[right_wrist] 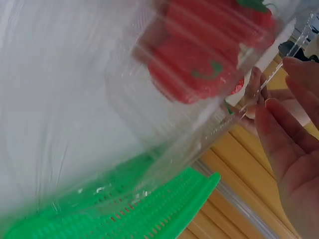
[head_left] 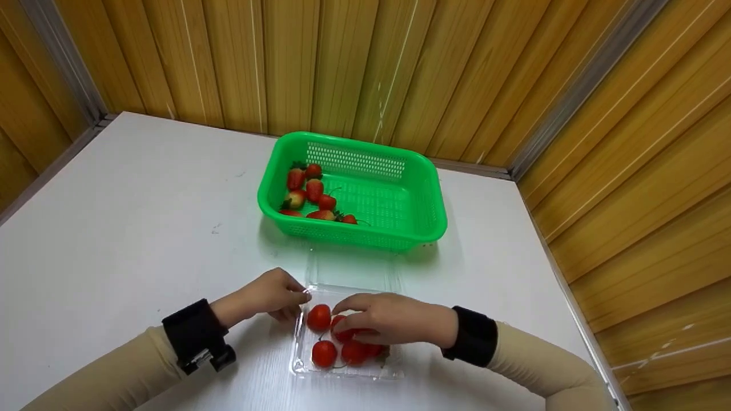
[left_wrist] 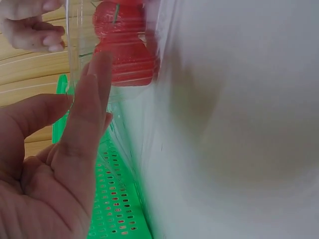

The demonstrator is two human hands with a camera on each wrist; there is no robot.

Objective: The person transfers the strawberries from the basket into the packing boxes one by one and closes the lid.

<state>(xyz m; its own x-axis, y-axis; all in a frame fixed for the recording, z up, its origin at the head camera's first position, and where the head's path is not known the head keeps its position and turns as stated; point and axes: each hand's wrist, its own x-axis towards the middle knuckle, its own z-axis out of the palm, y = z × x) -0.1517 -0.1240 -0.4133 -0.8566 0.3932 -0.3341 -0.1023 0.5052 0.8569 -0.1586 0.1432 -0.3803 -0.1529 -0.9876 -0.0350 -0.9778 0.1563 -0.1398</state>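
Note:
A clear plastic box [head_left: 297, 365] lies on the white table with its clear lid [head_left: 354, 268] folded back toward the basket. Several round red fruits with thin green stems, one of them this fruit [head_left: 324, 354], sit inside it. At the box's far left corner, my left hand [head_left: 278, 294] pinches the rim between thumb and fingers, the fingers lying along the outer wall. My right hand [head_left: 388, 317] is over the right half of the box, fingers bent loosely above the fruits and partly covering them. Between its fingertips [right_wrist: 266, 112] nothing shows in the right wrist view.
Behind the box stands a green perforated basket [head_left: 425, 228]. Strawberries [head_left: 314, 190] and small red fruits with stems are gathered at its left side. Yellow wooden panels [head_left: 342, 63] wall the table [head_left: 143, 217] at the back and right.

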